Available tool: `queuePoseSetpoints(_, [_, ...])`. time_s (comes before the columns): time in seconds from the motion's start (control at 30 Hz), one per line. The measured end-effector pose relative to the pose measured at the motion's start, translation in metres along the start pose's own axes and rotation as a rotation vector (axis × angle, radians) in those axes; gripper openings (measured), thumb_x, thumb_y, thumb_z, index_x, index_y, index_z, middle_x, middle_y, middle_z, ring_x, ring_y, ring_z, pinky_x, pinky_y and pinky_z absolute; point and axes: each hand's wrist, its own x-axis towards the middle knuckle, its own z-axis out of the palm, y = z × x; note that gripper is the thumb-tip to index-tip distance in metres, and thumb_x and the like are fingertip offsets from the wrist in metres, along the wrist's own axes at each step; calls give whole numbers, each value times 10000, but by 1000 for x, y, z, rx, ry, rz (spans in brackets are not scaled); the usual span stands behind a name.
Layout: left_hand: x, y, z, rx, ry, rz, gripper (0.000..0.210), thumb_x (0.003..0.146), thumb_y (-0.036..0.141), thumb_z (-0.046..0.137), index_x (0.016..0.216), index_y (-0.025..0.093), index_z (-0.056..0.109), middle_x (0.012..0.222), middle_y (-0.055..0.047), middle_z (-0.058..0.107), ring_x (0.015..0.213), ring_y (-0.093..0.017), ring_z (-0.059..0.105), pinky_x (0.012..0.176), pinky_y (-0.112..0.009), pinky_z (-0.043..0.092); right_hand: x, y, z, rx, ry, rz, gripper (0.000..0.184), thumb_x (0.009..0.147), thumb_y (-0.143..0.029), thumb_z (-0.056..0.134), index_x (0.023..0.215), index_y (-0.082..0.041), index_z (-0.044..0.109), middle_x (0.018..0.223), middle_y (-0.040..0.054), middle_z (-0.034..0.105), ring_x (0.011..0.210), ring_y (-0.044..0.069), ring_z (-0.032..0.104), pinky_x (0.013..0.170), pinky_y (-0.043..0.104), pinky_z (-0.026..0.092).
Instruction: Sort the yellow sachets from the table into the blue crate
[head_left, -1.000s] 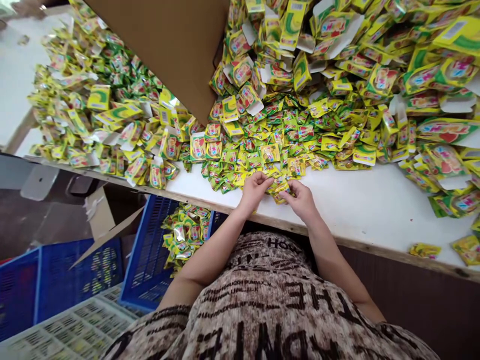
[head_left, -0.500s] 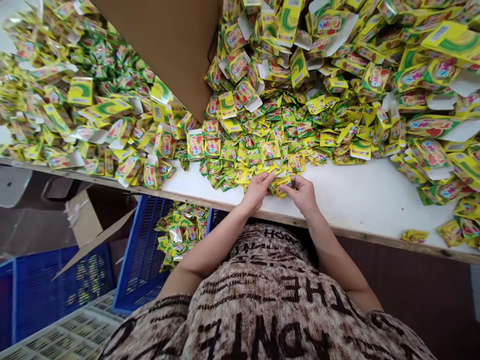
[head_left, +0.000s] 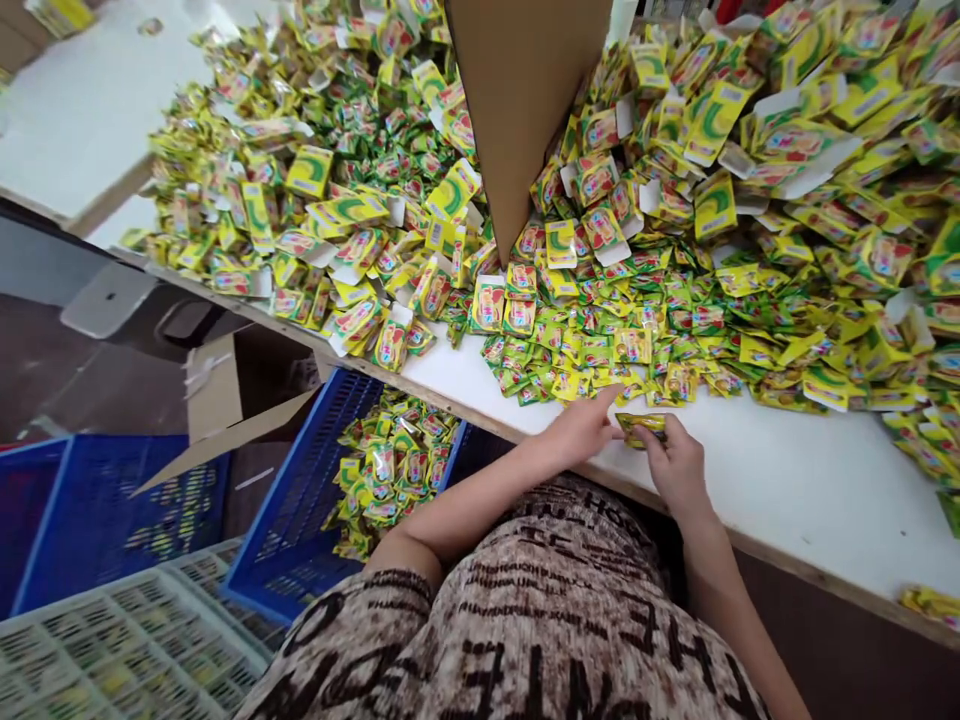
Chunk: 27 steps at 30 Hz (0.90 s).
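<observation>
Right hand point(head_left: 681, 462) pinches a yellow packet point(head_left: 640, 427) by one end, just right of centre, probably leaving the rest free. Can't tell left hand point(head_left: 586, 428)'s grip. Packet pile point(head_left: 634, 345) sits above, likely for easy reach.

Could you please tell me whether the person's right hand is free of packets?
No, the right hand is pinching at least one yellow packet near the front edge of the white table.
</observation>
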Motion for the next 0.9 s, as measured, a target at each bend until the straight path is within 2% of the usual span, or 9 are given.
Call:
queuePoseSetpoints(0.1, [22, -4, -59, 139, 338, 72, 291, 883, 325, 653, 1143, 195, 673, 913, -64, 748, 823, -189, 686, 838, -333, 531, -4, 6, -7, -189, 139, -114, 226, 914, -406, 563, 953, -199, 646, 876, 74, 728, 799, 231, 670, 763, 353, 517])
queuePoseSetpoints(0.2, [63, -13, -130, 316, 710, 28, 275, 860, 310, 689, 1094, 172, 646, 1090, -125, 698, 1071, -258, 624, 975, -407, 467, -16, 13, -11, -307, 45, -240, 168, 910, -272, 506, 964, -202, 649, 906, 105, 712, 868, 264, 663, 808, 402, 531])
queuePoseSetpoints(0.27, [92, -20, -163, 392, 789, -138, 478, 758, 317, 800, 1144, 129, 591, 1132, -185, 659, 1208, -354, 537, 1041, -501, 397, -29, 10, -11, -336, -101, -273, 199, 878, -171, 465, 952, -218, 644, 901, 109, 692, 886, 273, 651, 796, 414, 540])
queuePoseSetpoints(0.33, [113, -24, -178, 437, 749, -282, 650, 673, 314, 864, 1189, 95, 534, 1123, -229, 645, 1253, -431, 479, 1060, -595, 332, -43, 3, -10, -335, -238, -268, 264, 857, -118, 456, 1000, -235, 644, 926, 102, 683, 906, 273, 641, 790, 418, 545])
queuePoseSetpoints(0.5, [129, -19, -169, 504, 622, -342, 681, 677, 144, 792, 1265, 79, 454, 1178, -281, 609, 1223, -466, 502, 1036, -656, 315, -58, -6, -7, -264, -278, -201, 295, 906, -164, 464, 1112, -261, 651, 950, 97, 659, 917, 270, 630, 809, 428, 552])
queuePoseSetpoints(0.6, [112, -7, -166, 543, 653, -275, 743, 693, 108, 737, 1353, 76, 396, 1252, -280, 553, 1267, -463, 474, 1067, -650, 300, -56, 4, -9, -214, -257, -129, 224, 921, -225, 484, 1061, -258, 656, 987, 97, 684, 950, 281, 643, 831, 445, 543])
queuePoseSetpoints(0.7, [80, 8, -156, 512, 644, -115, 822, 699, 113, 709, 1432, 99, 336, 1320, -241, 493, 1303, -421, 453, 1087, -564, 355, -44, 7, -14, -100, -185, -10, 143, 895, -300, 559, 979, -237, 656, 936, 87, 718, 875, 282, 671, 791, 450, 542])
queuePoseSetpoints(0.8, [47, 17, -118, 397, 459, 65, 768, 688, 149, 710, 1395, 156, 411, 1279, -163, 535, 1222, -343, 524, 1036, -463, 444, -21, -15, -18, 173, 81, 131, 181, 860, -370, 641, 962, -220, 641, 775, 36, 704, 677, 220, 661, 677, 385, 548])
queuePoseSetpoints(0.9, [23, 15, -56, 294, 192, 143, 664, 709, 249, 732, 1318, 178, 477, 1197, -121, 595, 1129, -302, 579, 985, -429, 482, 9, -48, -17, 412, 426, 59, 260, 848, -392, 668, 1029, -213, 619, 887, 43, 708, 700, 187, 661, 680, 349, 558])
